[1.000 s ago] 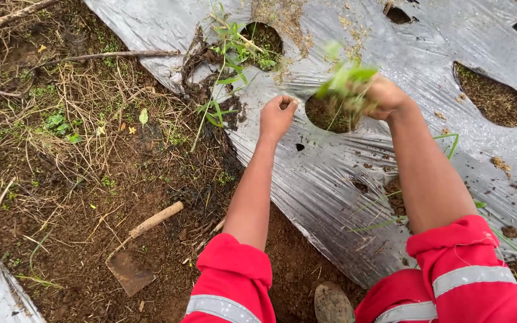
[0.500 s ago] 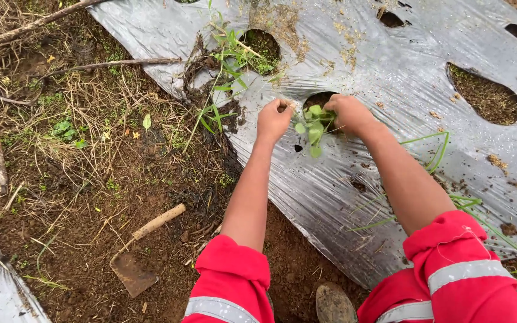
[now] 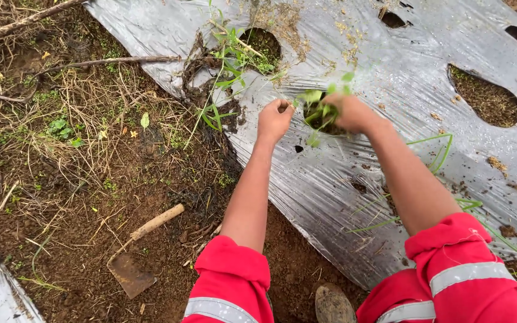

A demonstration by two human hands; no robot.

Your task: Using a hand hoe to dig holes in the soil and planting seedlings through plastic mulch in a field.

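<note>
Silver plastic sheet covers the raised bed across the right and far side of the scene, with round planting holes cut through it; bare brown soil with dry grass and twigs takes up the left. Two arms in red sleeves with grey reflective bands reach from the near edge out over the sheet.

Right hand sits at the middle hole, its grip closed around a small green seedling whose leaves stick out to the left and above the fingers. The seedling is in that hole, just left of the right hand. Left hand is just beside the hole's left rim, curled into a loose fist with the fingers folded in; whether it holds anything I cannot tell.

Farther off and to the left, a second hole has weeds growing out of it. Another open hole shows dark earth at the far right.

On the soil at near left lies a small hand hoe with a short wooden handle and rusty blade, well apart from both hands. A shoe tip shows at the near edge between the sleeves.
</note>
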